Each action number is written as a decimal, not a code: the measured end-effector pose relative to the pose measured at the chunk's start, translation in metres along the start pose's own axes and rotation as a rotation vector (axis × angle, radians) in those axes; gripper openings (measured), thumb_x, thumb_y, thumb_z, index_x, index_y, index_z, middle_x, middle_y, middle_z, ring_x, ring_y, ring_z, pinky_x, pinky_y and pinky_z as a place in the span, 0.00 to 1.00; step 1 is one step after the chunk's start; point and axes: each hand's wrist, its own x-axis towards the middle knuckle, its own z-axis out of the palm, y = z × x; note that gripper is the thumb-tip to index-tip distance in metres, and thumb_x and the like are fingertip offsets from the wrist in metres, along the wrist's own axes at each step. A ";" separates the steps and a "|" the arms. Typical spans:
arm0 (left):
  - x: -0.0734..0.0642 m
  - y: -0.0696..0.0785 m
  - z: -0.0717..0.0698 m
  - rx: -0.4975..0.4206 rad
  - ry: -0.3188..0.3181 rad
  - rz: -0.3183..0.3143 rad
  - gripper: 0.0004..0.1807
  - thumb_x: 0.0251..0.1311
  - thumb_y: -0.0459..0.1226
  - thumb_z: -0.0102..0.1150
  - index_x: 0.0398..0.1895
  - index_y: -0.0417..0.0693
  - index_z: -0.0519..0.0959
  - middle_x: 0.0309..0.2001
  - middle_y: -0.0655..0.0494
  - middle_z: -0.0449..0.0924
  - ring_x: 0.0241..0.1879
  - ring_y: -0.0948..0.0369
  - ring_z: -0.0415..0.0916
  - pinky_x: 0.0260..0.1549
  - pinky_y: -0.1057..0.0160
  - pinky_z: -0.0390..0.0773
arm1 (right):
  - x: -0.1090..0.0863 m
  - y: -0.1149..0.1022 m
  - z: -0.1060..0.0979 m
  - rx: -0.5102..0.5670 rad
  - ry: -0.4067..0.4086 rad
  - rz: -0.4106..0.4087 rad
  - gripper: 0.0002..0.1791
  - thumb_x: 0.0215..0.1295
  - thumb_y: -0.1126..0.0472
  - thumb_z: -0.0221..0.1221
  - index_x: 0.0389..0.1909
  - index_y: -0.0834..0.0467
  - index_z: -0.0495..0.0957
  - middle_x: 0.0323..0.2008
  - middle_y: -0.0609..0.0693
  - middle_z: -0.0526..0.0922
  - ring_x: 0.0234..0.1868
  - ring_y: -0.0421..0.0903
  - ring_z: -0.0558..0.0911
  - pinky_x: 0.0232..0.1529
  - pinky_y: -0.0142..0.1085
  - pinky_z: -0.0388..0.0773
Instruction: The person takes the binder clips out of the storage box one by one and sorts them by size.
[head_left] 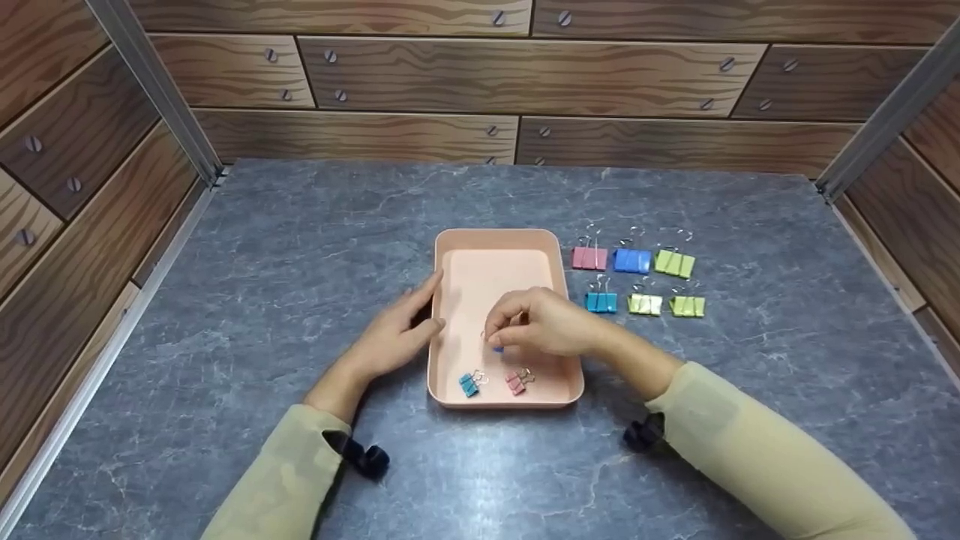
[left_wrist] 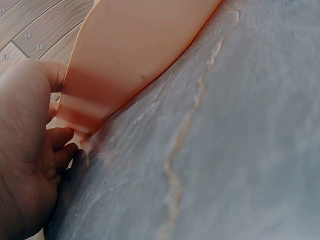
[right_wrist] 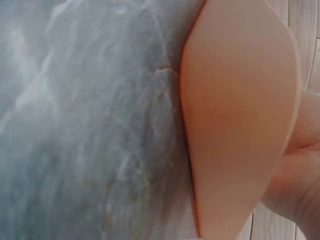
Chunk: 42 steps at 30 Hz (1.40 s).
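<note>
A peach tray (head_left: 495, 240) stands on the table in the head view. My left hand (head_left: 394, 334) rests against its left side, thumb at the rim and fingers along the outer wall; the left wrist view shows this hand (left_wrist: 30, 135) touching the tray wall (left_wrist: 130, 45). Over the inside of the tray, my right hand (head_left: 551, 322) pinches a small blue binder clip (head_left: 498, 348), mostly hidden by the fingers. Near the tray's front lie a teal binder clip (head_left: 469, 384) and a pink binder clip (head_left: 517, 382). In the right wrist view the tray wall (right_wrist: 235, 110) covers most of the right hand (right_wrist: 300, 170).
Right of the tray are two rows of larger binder clips: pink (head_left: 589, 259), blue (head_left: 632, 261) and green (head_left: 674, 263) behind; teal (head_left: 601, 302), gold-yellow (head_left: 645, 304) and yellow-green (head_left: 688, 306) in front. Wood-patterned panels (head_left: 525, 75) enclose the grey marbled table (head_left: 315, 225).
</note>
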 end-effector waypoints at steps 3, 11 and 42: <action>0.001 0.000 0.001 0.002 0.003 -0.003 0.41 0.73 0.47 0.55 0.87 0.60 0.54 0.81 0.51 0.60 0.81 0.40 0.52 0.80 0.43 0.50 | -0.005 -0.003 -0.006 0.025 0.066 0.006 0.03 0.68 0.60 0.72 0.36 0.56 0.90 0.41 0.45 0.87 0.46 0.45 0.81 0.48 0.38 0.78; 0.001 0.000 0.001 0.005 0.009 0.004 0.41 0.73 0.47 0.55 0.87 0.60 0.54 0.81 0.49 0.60 0.80 0.40 0.53 0.80 0.43 0.51 | -0.024 -0.007 -0.027 0.067 0.224 0.037 0.05 0.70 0.60 0.70 0.40 0.58 0.91 0.39 0.49 0.89 0.42 0.46 0.82 0.42 0.34 0.78; 0.002 -0.002 0.002 -0.024 0.006 0.013 0.41 0.74 0.46 0.56 0.87 0.60 0.54 0.82 0.53 0.58 0.81 0.43 0.52 0.81 0.45 0.49 | -0.100 0.025 -0.071 0.041 0.368 0.270 0.08 0.72 0.59 0.69 0.42 0.60 0.89 0.39 0.52 0.88 0.38 0.42 0.82 0.39 0.33 0.83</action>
